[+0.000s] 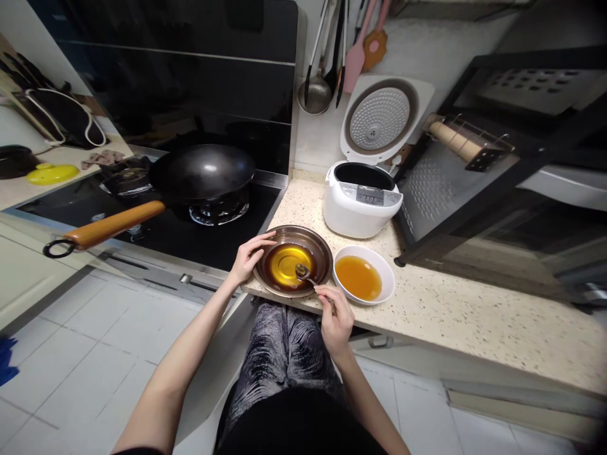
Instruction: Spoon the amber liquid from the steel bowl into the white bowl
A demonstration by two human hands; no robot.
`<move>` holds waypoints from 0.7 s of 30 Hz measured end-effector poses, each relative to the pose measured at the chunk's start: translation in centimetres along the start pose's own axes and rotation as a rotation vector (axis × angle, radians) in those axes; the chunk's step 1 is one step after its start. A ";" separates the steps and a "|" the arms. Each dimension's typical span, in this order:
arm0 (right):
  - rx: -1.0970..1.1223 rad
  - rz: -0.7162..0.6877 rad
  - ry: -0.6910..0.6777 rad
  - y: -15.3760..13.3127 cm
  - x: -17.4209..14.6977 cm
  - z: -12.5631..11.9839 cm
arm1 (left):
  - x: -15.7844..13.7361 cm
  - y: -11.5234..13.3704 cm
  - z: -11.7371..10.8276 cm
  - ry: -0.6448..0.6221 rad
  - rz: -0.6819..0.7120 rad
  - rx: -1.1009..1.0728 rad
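A shallow stainless steel bowl (324, 249) sits at the counter's front edge with amber-yellow liquid (279, 262) in its bottom. My left hand (247, 258) rests on the bowl's left rim, fingers stretched out over the edge. In my right hand (336, 319) is a metal spoon (302, 272), its handle pinched between thumb and fingers. The spoon's tip is over or in the liquid; I cannot tell how deep. Just right of the steel bowl stands a white bowl (389, 285) holding orange-brown liquid (359, 278).
A rice cooker (358, 215) stands behind the bowls with its lid (382, 120) raised. To the left, a black wok (203, 170) with a wooden handle (116, 224) is on the stove. Utensils (317, 93) hang on the wall. A dark-framed rack (441, 208) stands right.
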State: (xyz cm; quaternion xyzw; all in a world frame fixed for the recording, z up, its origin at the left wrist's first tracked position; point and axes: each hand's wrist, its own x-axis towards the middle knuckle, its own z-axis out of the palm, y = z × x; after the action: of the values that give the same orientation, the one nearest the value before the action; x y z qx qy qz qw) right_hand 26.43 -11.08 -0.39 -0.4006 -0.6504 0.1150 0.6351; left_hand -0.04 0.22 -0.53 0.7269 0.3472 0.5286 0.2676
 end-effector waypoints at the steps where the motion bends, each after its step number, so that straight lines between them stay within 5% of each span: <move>1: -0.004 0.005 -0.008 0.0 0.0 0.0 | 0.0 0.0 0.0 -0.001 -0.002 0.001; 21: -0.039 -0.022 0.008 0.7 -1.1 0.8 | 0.0 0.0 0.0 -0.006 -0.013 -0.010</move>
State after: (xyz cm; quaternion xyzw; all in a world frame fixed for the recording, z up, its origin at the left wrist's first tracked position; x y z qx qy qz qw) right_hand 25.79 -11.11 -1.80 -0.4062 -0.6542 0.0938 0.6310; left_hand -0.02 0.18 -0.55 0.7247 0.3485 0.5266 0.2757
